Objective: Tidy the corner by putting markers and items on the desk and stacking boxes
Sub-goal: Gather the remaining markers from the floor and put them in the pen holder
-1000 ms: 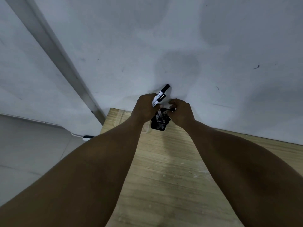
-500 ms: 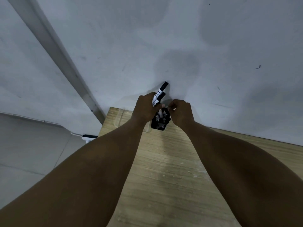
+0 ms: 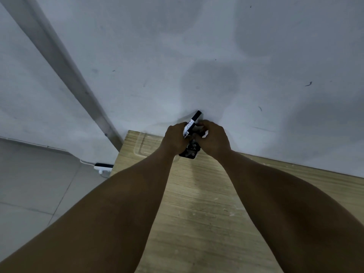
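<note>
Both hands at frame centre, near wall: left hand (image 3: 175,139) clenched round marker (image 3: 192,124), tip up; right hand (image 3: 213,139) curled, contents unclear. Black holder (image 3: 190,152) below on desk (image 3: 197,213), probably to receive markers.

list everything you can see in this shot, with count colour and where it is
marker: 1, white barrel with black cap, held in the left hand, cap pointing up at the wall
holder: 1, black, on the desk by the wall, below the hands, contents too dark to count
clear tray: 1, transparent, on the desk's far left corner
desk: 1, light wood, against the wall
wall: white, marked with smudges, behind the desk
metal strip: 1, grey, running diagonally at left
power strip: 1, white, on the floor left of the desk
floor: grey tiles, at left
left hand: grips the marker
right hand: fingers curled on something small, partly hidden
</note>
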